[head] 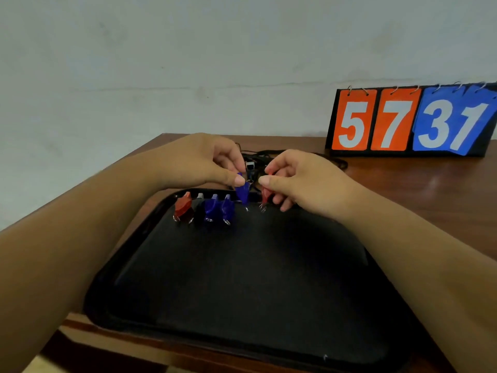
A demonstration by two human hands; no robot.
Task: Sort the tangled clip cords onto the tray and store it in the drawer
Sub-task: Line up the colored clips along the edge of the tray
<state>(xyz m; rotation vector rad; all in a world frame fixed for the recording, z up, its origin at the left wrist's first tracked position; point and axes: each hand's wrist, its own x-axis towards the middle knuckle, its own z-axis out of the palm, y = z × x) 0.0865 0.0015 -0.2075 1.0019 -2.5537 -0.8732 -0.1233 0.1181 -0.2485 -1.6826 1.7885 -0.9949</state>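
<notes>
We were in the sorting step, with nothing yet ready for the drawer, which was not in view. Our left hand (212, 162) pinched a translucent blue plastic clip (243, 191) between thumb and forefinger, and our right hand (295, 179) was closed on a red plastic clip (266, 195); both clips hung just over the far rim of the flat black plastic tray (242, 278) on the brown wooden counter (419, 189). Along that rim we had a row already standing: a red clip (183, 207), a black one and 2 blue clips (217, 210). Behind our hands lay the tangled black cords (269, 156), still a heap. Off to the right stood a flip scoreboard (411, 121) reading 57 and 31. We judged that the next move called for working the 2 held clips apart without dragging the heap, then setting each beside the row.
</notes>
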